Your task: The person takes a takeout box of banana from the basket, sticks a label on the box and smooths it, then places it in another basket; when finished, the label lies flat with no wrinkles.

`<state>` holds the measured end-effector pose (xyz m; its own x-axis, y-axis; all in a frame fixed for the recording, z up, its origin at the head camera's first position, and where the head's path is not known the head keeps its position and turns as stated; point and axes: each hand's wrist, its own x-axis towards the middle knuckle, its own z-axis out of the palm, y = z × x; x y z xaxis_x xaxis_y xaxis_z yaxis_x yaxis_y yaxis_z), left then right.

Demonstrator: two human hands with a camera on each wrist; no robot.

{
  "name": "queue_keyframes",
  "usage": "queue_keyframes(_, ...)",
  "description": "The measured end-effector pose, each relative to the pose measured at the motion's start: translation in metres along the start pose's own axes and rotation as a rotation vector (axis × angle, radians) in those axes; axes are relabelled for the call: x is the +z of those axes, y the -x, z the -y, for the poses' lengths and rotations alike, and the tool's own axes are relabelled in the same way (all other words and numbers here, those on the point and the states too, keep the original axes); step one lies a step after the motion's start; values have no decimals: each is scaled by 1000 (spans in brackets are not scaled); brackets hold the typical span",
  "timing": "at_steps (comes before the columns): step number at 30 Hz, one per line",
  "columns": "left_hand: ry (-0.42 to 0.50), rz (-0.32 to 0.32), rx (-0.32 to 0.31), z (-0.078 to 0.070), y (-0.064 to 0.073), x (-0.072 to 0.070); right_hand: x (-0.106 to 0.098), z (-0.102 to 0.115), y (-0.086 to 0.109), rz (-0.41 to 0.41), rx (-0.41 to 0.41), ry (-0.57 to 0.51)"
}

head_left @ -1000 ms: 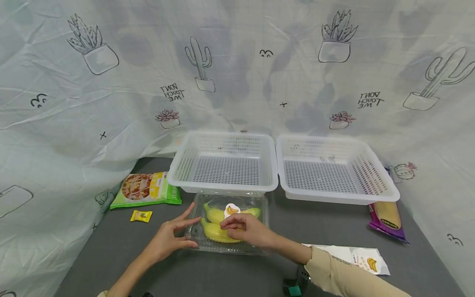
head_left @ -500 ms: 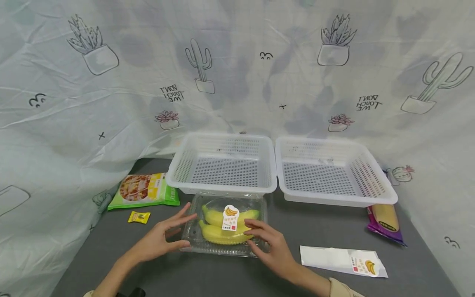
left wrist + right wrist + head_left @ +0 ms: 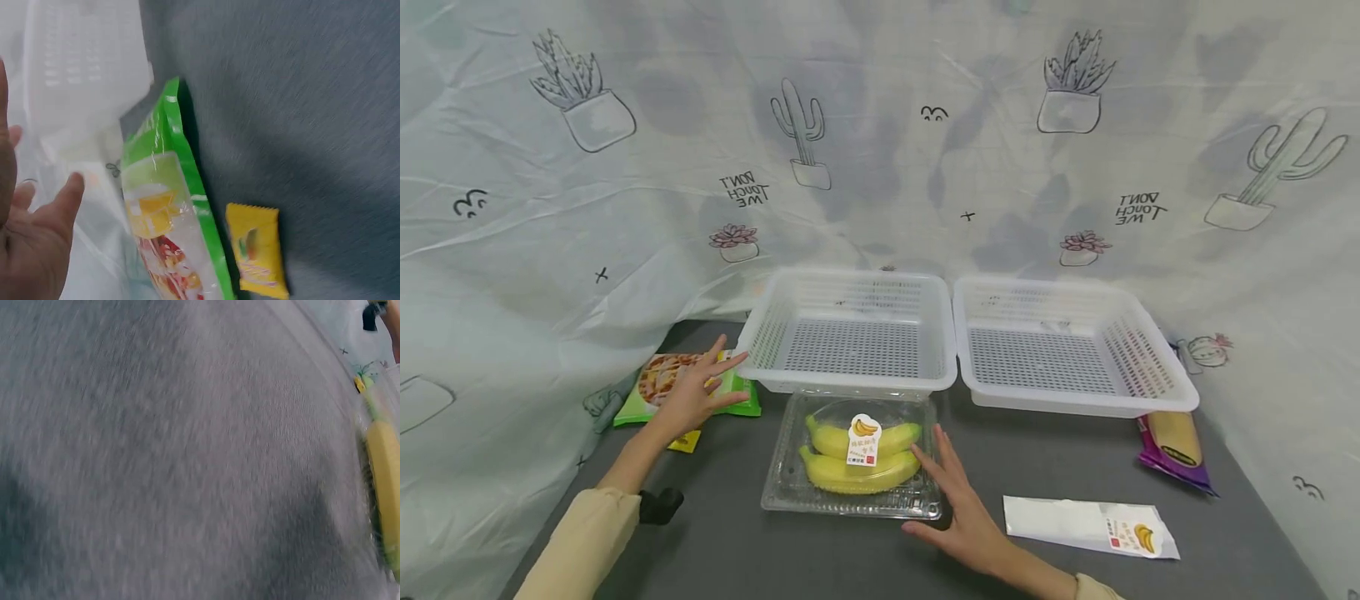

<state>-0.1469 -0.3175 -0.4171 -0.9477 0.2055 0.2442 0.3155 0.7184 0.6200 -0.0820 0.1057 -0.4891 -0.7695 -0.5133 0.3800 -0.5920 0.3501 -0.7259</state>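
A clear plastic clamshell box (image 3: 786,483) with two yellow bananas (image 3: 857,475) inside sits mid-table, its lid down. A white banana-print sticker (image 3: 862,450) lies on the lid. My right hand (image 3: 962,508) is at the box's right side, fingers spread and relaxed, fingertips right at the edge. Over to the left, my left hand (image 3: 688,396) reaches with spread fingers above the green food bag (image 3: 745,402), near the left basket's corner, holding nothing. In the left wrist view the thumb (image 3: 65,200) is extended beside the bag. A small yellow packet (image 3: 257,250) lies in front of the bag.
Two white perforated baskets, left (image 3: 850,382) and right (image 3: 1075,404), stand side by side at the back. A white sticker strip (image 3: 1060,518) lies front right. A purple-and-yellow bag (image 3: 1180,454) is partly behind the right basket. A printed curtain (image 3: 880,125) hangs behind.
My right hand has drawn back from the lid to the box's right edge, leaving the sticker in sight. My left hand has left the box and moved left and back over the green bag.
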Motion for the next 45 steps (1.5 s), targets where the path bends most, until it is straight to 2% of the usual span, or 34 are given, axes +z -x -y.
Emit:
queue_keyframes(3, -106, 67, -38, 6, -13, -2, 7, 2, 0, 44, 86, -102)
queue_keyframes(5, -156, 87, -45, 9, -21, -2, 12, 3, -1, 24, 99, -143)
queue_keyframes(7, -184, 92, -49, 10, -28, -2, 17, 4, -2, -22, 105, -159)
queue_keyframes(11, -176, 101, -46, 8, -39, -4, 25, 7, -5, -125, 117, -188)
queue_keyframes(15, -184, 97, -20, 4, -45, -6, 28, 15, -11, -228, 84, -242)
queue_keyframes(19, -206, 132, -47, -1, -48, -8, 31, 20, -14, -305, 27, -268)
queue_keyframes(25, -271, 181, -112, -6, -52, -8, 37, 12, -12, -328, 14, -355)
queue_keyframes(27, -277, 177, -115, -8, -51, -8, 39, 11, -11, -341, 26, -376)
queue_keyframes(34, -258, 167, -116, -7, -50, -7, 37, 16, -10, -354, 148, -454)
queue_keyframes(39, -265, 165, -131, -7, -49, -6, 33, 20, -8, -351, 168, -491)
queue_keyframes(45, -270, 159, -148, -7, -50, -5, 31, 26, -3, -371, 199, -475)
